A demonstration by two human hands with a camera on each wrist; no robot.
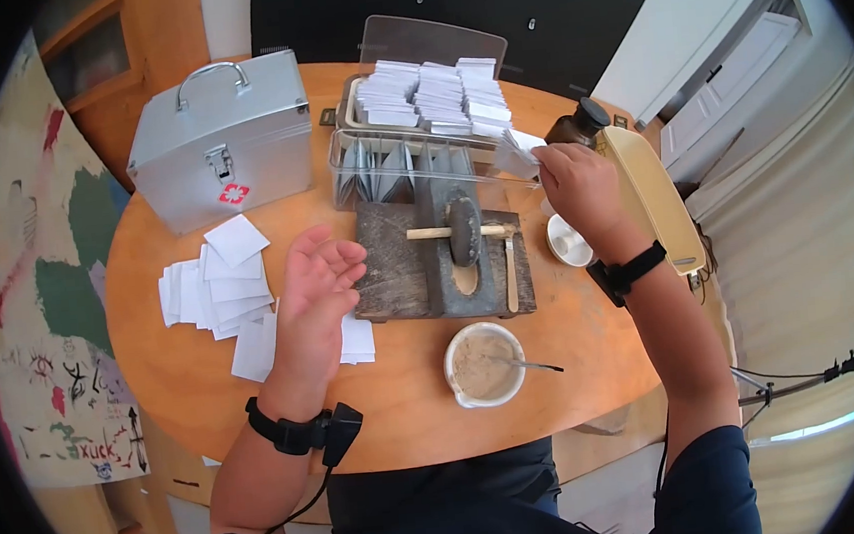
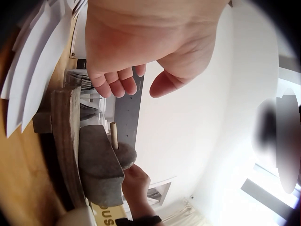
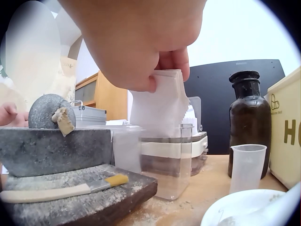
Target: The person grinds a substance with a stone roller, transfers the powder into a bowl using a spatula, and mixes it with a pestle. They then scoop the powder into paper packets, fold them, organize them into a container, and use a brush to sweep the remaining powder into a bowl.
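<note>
My right hand (image 1: 581, 190) pinches a stack of white paper packets (image 3: 159, 106) between thumb and fingers. The stack stands upright at the right end of a clear plastic box (image 3: 181, 181), its lower part down inside the walls. Dark grey dividers (image 1: 395, 174) fill the left part of that box. My left hand (image 1: 316, 281) hovers palm up with bent, relaxed fingers, holding nothing. Beneath and left of it lie loose white papers (image 1: 233, 282) on the table. Just to its right is a stone grinding trough (image 1: 444, 286) with a wheel (image 1: 464, 232) on a wooden handle.
A wooden board (image 1: 387, 270) bears the trough and a brush (image 3: 70, 190). A white mortar (image 1: 487, 398) of powder with a spoon stands in front. Around them are a silver case (image 1: 227, 142), packed papers (image 1: 429, 96), a brown bottle (image 3: 249, 122), a plastic cup (image 3: 247, 165) and a cream box (image 1: 652, 199).
</note>
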